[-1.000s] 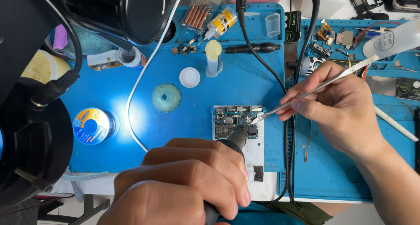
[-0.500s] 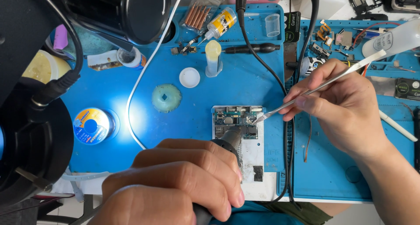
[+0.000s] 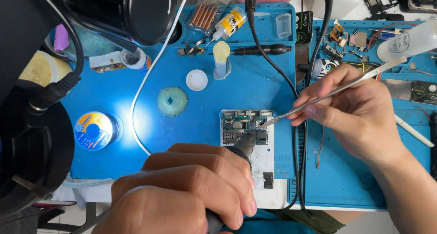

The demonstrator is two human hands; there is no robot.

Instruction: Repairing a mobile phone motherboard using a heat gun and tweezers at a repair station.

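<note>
Presently our left hand [image 3: 182,193] grips a hot-air nozzle [image 3: 242,145] over the circuit board [image 3: 244,126]; our right hand [image 3: 359,111] pinches tweezers [image 3: 327,94] touching it.

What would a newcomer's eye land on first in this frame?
Most likely the two hands meeting over the small circuit board at the centre of the blue mat. The left hand, large in the foreground, grips a dark nozzle tool aimed at the board, while the right hand holds slim metal tweezers with their tip at the board's edge. A bright glare lights the mat beside a solder spool at left.
</note>
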